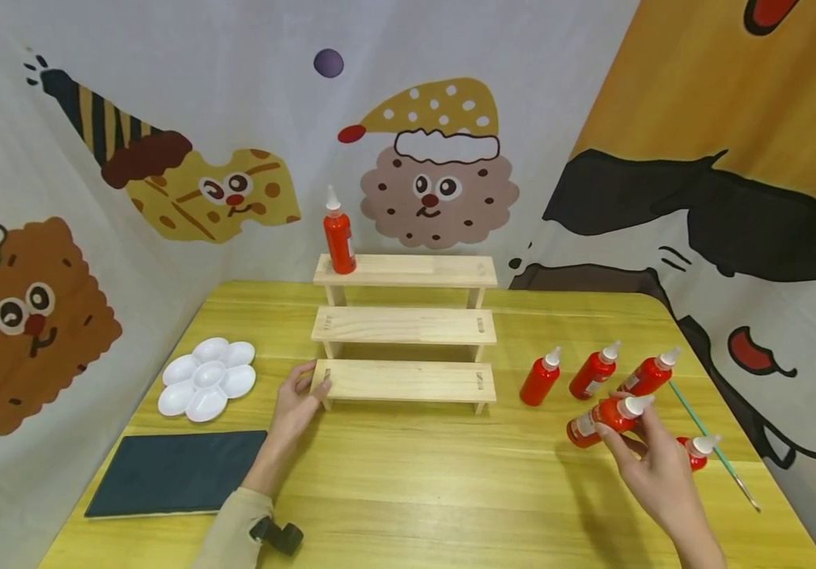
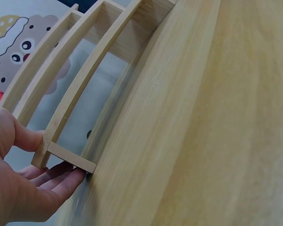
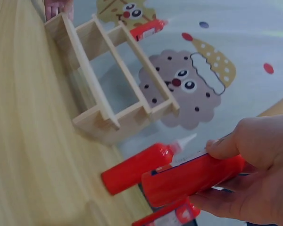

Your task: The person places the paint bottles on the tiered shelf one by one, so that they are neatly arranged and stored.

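Observation:
My left hand (image 1: 296, 405) grips the left end of the lowest step of a three-tier wooden stand (image 1: 408, 381), thumb on top and fingers against the side support. On the right, my right hand (image 1: 653, 466) holds a red squeeze bottle (image 1: 596, 423) with a white nozzle, tilted with its base toward the left. Its fingers and thumb wrap the bottle near the shoulder, as the right wrist view shows the held bottle (image 3: 193, 178) close to another red bottle (image 3: 137, 167). One more red bottle (image 1: 340, 241) stands upright at the left end of the top tier.
Red bottles (image 1: 539, 381) stand on the table behind my right hand, and another bottle (image 1: 696, 452) is partly hidden by it. A teal paintbrush (image 1: 714, 446) lies at the right. At the left are a white flower-shaped palette (image 1: 207, 378) and a dark rectangular board (image 1: 173, 474).

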Demonstrator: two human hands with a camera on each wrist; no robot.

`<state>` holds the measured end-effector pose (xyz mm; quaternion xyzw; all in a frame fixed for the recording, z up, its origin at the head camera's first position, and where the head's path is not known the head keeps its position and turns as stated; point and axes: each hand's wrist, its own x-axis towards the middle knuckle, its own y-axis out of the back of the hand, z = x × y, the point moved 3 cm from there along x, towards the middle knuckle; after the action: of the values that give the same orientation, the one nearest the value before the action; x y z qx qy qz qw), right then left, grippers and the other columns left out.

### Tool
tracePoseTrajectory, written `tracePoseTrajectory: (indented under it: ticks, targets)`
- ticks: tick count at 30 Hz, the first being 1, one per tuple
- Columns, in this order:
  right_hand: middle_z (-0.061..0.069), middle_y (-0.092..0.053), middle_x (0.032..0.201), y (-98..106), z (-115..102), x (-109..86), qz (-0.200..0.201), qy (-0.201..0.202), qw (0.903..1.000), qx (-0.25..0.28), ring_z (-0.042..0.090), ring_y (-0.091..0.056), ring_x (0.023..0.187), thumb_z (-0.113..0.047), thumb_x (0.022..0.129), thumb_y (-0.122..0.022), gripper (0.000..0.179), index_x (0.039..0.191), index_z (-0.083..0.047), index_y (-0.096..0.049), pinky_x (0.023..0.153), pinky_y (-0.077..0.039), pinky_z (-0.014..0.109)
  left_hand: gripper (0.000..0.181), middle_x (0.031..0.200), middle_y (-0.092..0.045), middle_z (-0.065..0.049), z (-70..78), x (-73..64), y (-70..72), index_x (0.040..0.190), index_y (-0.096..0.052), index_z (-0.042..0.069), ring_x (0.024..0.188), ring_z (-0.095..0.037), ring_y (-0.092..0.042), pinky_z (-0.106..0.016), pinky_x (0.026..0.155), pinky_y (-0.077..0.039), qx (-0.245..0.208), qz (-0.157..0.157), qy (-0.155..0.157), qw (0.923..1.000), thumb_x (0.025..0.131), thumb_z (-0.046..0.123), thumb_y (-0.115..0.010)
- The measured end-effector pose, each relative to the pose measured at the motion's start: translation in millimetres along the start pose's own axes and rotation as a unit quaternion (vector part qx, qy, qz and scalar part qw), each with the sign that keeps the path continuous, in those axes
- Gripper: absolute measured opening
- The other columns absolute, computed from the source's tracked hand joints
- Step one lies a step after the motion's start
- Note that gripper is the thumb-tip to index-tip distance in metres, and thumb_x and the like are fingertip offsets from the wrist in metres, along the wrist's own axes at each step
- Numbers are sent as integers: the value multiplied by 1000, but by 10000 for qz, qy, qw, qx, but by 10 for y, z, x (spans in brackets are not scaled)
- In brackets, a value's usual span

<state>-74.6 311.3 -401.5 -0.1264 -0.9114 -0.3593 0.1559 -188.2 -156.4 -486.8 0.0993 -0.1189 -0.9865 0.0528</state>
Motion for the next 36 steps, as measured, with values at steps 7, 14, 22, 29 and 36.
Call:
tracePoseTrajectory:
  ticks: [7, 14, 22, 29, 36]
  targets:
    - [13, -64, 129, -6, -207, 156, 237, 197, 9991, 281, -21, -51, 105, 4, 90, -73, 52, 138, 1, -53, 80, -45, 0, 56, 149, -49, -30, -8, -2, 8, 152, -41, 6, 127, -43, -58, -40, 100, -51, 24, 11, 21, 10000, 102, 18, -62]
    - [-28, -57, 121, -45, -452, 336, 585, 257, 9960, 632, -14, -59, 104, 8, 89, -71, 55, 140, -3, -55, 86, -47, 3, 54, 150, -49, -28, -21, 6, 10, 152, -42, 7, 128, -42, -58, -46, 105, -49, 4, 12, 33, 10000, 101, 16, -61]
    - [-12, -64, 125, -103, -665, 563, 730, 236, 9909, 1107, -4, -62, 108, 4, 92, -70, 51, 140, -6, -56, 89, -48, 7, 55, 150, -49, -29, -21, 9, 9, 153, -40, 7, 127, -42, -59, -44, 103, -50, -9, -26, 23, 10000, 102, 15, -60]
    - [0, -63, 128, -193, -784, 798, 719, 523, 9832, 1593, 4, -63, 111, 4, 93, -68, 50, 140, -4, -54, 91, -50, 11, 54, 149, -50, -28, -22, 13, 12, 152, -41, 7, 127, -42, -59, -45, 103, -50, -12, 3, 16, 10000, 102, 15, -60]
    - [14, -66, 133, -298, -902, 999, 830, 602, 9774, 1846, 5, -64, 111, 0, 95, -68, 46, 139, -6, -57, 90, -52, 13, 54, 148, -50, -29, -10, 13, 5, 152, -42, 7, 127, -43, -58, -51, 106, -47, 37, 39, 17, 10000, 101, 16, -61]
